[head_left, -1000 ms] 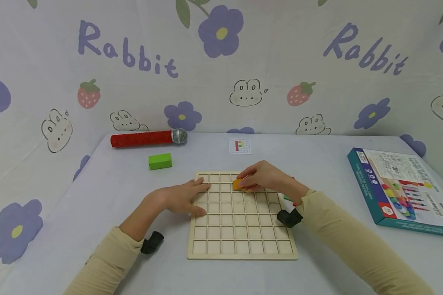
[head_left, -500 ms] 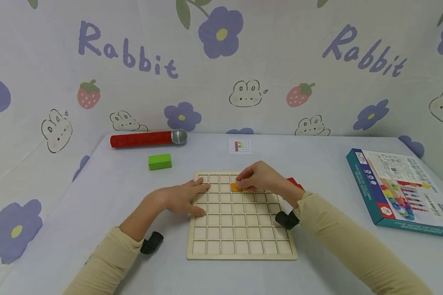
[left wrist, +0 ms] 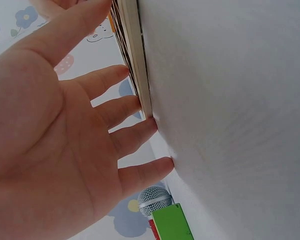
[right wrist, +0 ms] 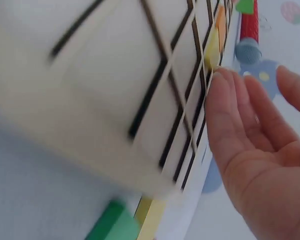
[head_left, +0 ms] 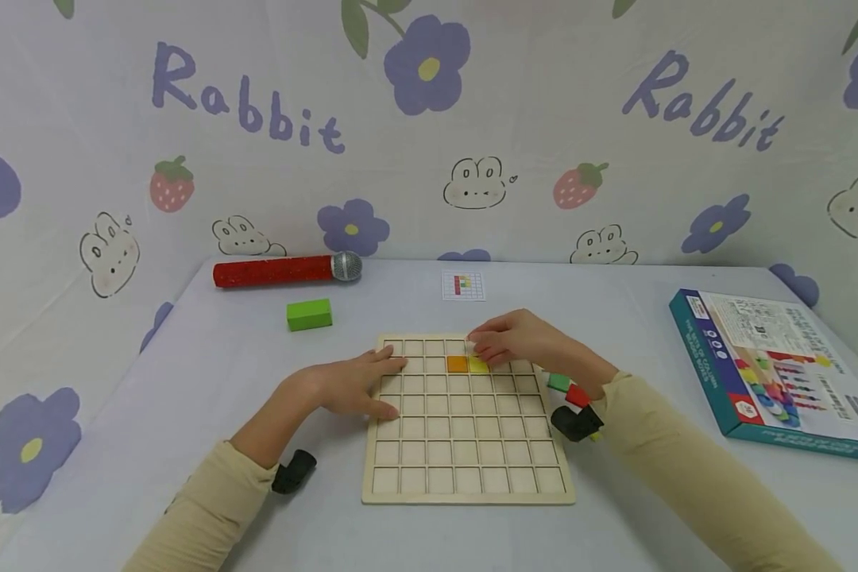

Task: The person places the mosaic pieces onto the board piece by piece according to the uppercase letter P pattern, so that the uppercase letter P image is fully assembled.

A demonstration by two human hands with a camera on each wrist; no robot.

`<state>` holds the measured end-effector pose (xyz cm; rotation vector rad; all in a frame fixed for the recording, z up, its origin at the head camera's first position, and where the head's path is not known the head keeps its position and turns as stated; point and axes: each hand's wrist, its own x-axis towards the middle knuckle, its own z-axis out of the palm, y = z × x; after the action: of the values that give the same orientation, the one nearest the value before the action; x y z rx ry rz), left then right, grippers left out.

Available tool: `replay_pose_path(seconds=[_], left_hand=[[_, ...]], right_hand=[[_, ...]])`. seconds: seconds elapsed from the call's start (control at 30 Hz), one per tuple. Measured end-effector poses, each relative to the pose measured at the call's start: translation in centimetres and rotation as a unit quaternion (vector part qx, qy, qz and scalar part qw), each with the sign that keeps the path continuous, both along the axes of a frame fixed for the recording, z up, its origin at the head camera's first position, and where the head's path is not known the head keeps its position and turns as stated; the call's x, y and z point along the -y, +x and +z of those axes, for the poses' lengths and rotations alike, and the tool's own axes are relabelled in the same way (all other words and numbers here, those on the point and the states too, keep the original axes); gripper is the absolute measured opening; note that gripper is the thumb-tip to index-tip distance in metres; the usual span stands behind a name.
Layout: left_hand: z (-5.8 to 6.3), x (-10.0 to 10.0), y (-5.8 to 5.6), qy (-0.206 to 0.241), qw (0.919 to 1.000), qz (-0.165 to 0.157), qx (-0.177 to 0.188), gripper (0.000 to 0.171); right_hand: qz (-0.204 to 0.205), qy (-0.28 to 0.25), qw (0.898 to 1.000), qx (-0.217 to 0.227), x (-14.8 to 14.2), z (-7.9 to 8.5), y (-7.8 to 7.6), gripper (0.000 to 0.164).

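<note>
The square wooden grid board (head_left: 468,499) lies flat on the white table. An orange square block (head_left: 457,364) sits in a cell of its second row from the back. Directly right of it is a yellow block (head_left: 477,365), partly behind my right fingers. My right hand (head_left: 520,338) hovers by the yellow block; in the right wrist view its thumb (right wrist: 294,85) stands apart from the fingers, with nothing between them. On the board's left edge rests my left hand (head_left: 350,384), fingers spread and fairly straight, fingertips (left wrist: 147,125) against the edge and the table.
By the board's right edge lie a green block (head_left: 559,382) and a red block (head_left: 577,395), partly behind the right wrist. Behind the board are a light-green block (head_left: 310,314), a red microphone (head_left: 279,271) and a small grid card (head_left: 463,286). A boxed set (head_left: 794,365) lies at right.
My right hand set the orange block down into its cell, let go and moved to the right. The yellow block beside it now shows. My left hand stayed in place.
</note>
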<state>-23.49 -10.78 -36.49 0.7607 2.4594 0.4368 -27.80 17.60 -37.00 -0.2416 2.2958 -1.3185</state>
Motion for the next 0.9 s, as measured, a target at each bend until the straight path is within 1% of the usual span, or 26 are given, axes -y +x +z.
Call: replay_pose_path(seconds=[0.1,0.2,0.33,0.4,0.7,0.8,0.9], left_hand=[[0.1,0.0,0.0,-0.002,1.0,0.003,0.0,0.078],[0.1,0.0,0.0,-0.005,1.0,0.006,0.0,0.078],[0.0,0.0,0.0,-0.003,1.0,0.007,0.002,0.078],[0.0,0.0,0.0,-0.003,1.0,0.007,0.003,0.078],[-0.1,-0.1,0.0,-0.007,0.9999,0.007,0.001,0.079],[-0.2,-0.1,-0.1,-0.006,1.0,0.007,0.0,0.079],[-0.2,-0.1,-0.1,-0.006,1.0,0.007,-0.001,0.079]], right_hand=[[-0.002,0.001,1.0,-0.002,-1.2,0.4,0.1,0.05],[-0.005,-0.002,1.0,-0.011,-2.4,0.7,0.2,0.048],[-0.014,-0.019,1.0,-0.018,-4.1,0.6,0.4,0.047],[-0.019,-0.019,0.999,-0.023,-4.9,0.5,0.6,0.048],[-0.024,0.012,0.998,-0.053,-8.5,0.1,2.4,0.055],[-0.017,0.019,0.998,-0.063,-9.5,0.0,3.0,0.055],[-0.003,0.011,0.998,-0.068,-10.3,-0.2,3.6,0.052]])
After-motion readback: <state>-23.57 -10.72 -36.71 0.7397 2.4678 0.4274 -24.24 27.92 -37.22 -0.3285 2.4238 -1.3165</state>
